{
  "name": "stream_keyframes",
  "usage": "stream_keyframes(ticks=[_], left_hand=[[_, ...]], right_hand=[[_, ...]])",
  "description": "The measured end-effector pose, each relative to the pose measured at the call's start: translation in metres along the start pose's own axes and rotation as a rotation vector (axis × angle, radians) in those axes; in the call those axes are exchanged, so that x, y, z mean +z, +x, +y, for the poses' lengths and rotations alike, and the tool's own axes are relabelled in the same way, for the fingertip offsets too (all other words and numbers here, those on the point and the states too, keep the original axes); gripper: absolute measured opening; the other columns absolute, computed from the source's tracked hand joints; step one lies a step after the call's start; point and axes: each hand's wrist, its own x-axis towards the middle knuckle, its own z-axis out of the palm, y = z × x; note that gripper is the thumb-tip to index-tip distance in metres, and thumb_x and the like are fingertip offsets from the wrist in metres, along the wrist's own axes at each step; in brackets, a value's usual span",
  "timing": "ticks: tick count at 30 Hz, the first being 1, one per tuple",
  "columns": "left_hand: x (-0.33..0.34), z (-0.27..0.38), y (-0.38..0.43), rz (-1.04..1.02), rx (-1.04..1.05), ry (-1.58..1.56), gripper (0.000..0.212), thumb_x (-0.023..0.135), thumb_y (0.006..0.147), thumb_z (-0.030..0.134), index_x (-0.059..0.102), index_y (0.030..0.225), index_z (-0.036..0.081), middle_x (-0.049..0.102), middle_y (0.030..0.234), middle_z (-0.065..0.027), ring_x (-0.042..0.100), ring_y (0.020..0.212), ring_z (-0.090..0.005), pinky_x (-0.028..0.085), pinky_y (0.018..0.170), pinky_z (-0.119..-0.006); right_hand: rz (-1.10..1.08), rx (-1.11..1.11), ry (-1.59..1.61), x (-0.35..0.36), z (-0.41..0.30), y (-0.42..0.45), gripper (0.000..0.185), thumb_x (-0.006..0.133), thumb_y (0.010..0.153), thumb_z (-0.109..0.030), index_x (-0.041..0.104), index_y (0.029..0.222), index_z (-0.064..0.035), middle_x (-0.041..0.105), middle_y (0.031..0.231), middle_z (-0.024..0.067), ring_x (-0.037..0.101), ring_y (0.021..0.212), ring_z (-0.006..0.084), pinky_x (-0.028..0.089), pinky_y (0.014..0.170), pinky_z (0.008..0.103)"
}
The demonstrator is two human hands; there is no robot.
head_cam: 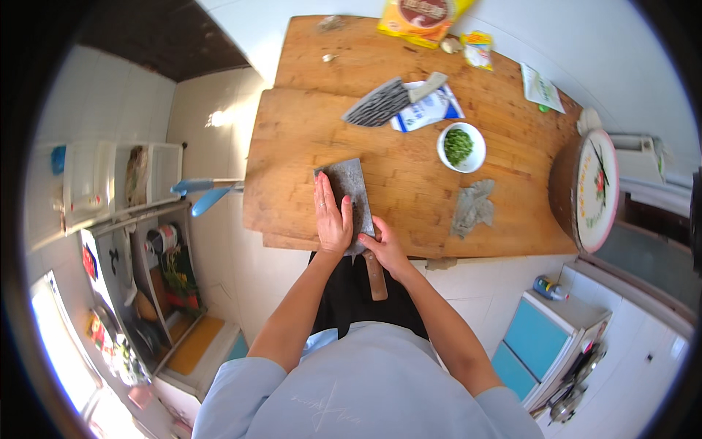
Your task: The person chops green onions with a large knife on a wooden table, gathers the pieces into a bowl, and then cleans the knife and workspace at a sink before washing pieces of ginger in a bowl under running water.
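Observation:
A dark rectangular cleaver (352,184) lies broadside over the near edge of the wooden board, its wooden handle (375,277) pointing towards my body. My left hand (333,222) rests flat on the blade, fingers straight and thumb spread. With the thumb on top, my right hand (388,249) grips the blade's heel beside the handle. Whatever is under the blade is hidden. Farther back, a second knife with a patterned blade (375,103) lies partly on a white and blue packet (430,110). A white bowl (476,152) holds chopped greens (458,146).
A crumpled grey cloth (473,208) lies right of the cleaver. At the board's right end stands a large pot topped by a floral enamel tray (598,192). Blue handles (208,200) jut past the left edge. A yellow bag (419,19) and small packets line the back.

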Motion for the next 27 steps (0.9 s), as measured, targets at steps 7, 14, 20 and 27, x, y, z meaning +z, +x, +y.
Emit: stream_keyframes(ticks=[7,14,20,27], left_hand=[[0.042,0.125,0.054,-0.177,0.325,-0.173,0.061,0.056,0.081,0.015,0.027,0.131,-0.005,0.034,0.132,-0.0226,0.029,0.125,-0.0368,0.026,0.102,-0.040],[0.113,0.171,0.105,-0.453,0.679,-0.169,0.086,0.071,0.070,0.036,0.025,0.132,-0.002,0.030,0.134,-0.0241,0.028,0.125,-0.0377,0.026,0.102,-0.041],[0.153,0.153,0.130,-0.446,0.632,-0.036,0.086,0.069,0.070,0.043,0.028,0.130,-0.003,0.031,0.132,-0.0258,0.030,0.123,-0.0387,0.029,0.101,-0.042],[0.162,0.148,0.147,-0.388,0.808,0.073,0.042,0.060,0.081,0.022,0.050,0.114,-0.001,0.053,0.113,-0.0190,0.051,0.105,-0.0352,0.043,0.089,-0.037]], right_hand=[[0.277,-0.248,0.290,-0.070,-0.068,-0.055,0.046,0.057,0.084,-0.008,0.037,0.125,-0.0020,0.059,0.098,0.0048,0.056,0.084,0.0082,0.045,0.073,0.0216],[0.455,-0.261,0.427,-0.157,-0.102,-0.071,0.043,0.058,0.083,-0.010,0.041,0.121,-0.0009,0.059,0.097,0.0073,0.056,0.082,0.0106,0.045,0.071,0.0235],[0.350,-0.185,0.510,-0.177,-0.104,-0.089,0.047,0.059,0.081,-0.009,0.039,0.122,0.0037,0.057,0.099,0.0095,0.056,0.082,0.0121,0.045,0.072,0.0242],[0.398,-0.062,0.425,-0.181,-0.083,-0.126,0.048,0.059,0.082,-0.010,0.037,0.124,-0.0025,0.056,0.100,0.0082,0.055,0.084,0.0125,0.048,0.067,0.0256]])
